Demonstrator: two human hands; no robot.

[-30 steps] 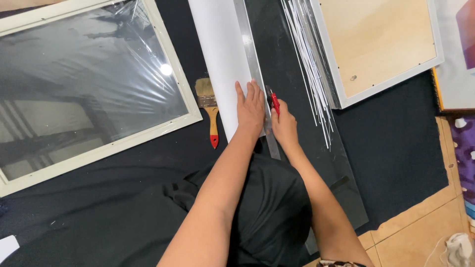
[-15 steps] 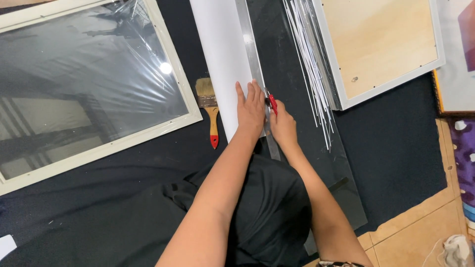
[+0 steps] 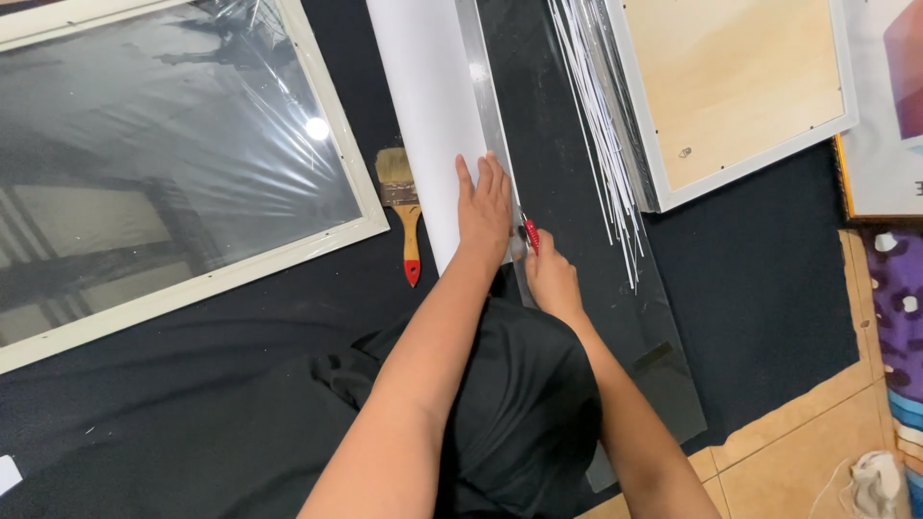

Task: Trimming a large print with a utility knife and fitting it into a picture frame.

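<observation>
- Head view: the left hand (image 3: pixel 486 207) lies flat, palm down, fingers stretched and close together, pressing on a white sheet (image 3: pixel 428 106) and on the metal straightedge (image 3: pixel 483 91) that runs along the sheet's right edge. It grips nothing; it only bears down.
- The right hand (image 3: pixel 550 279) is closed around a red-handled cutter (image 3: pixel 530 234), whose tip sits just beside the straightedge, right below the left hand's fingertips. The two hands are almost touching.
- The white sheet runs from the top edge of the view down to the person's lap, lying on a black cloth (image 3: pixel 760 279) that covers the floor.
- To the right of the straightedge lies a dark glass pane (image 3: pixel 553 144), and on it a bundle of thin white strips (image 3: pixel 601 115), fanned out lengthwise.
- A paintbrush (image 3: pixel 400 197) with a wooden handle and red tip lies just left of the sheet, bristles pointing up the view.
- Far left, a white picture frame wrapped in clear film (image 3: pixel 173 163) rests on the cloth, well apart from the hands.
- Upper right, a second white frame lies back side up, showing its pale wooden backing board (image 3: pixel 735 82).
- Lower right, tan floor tiles (image 3: pixel 808 452) show past the cloth's edge.
</observation>
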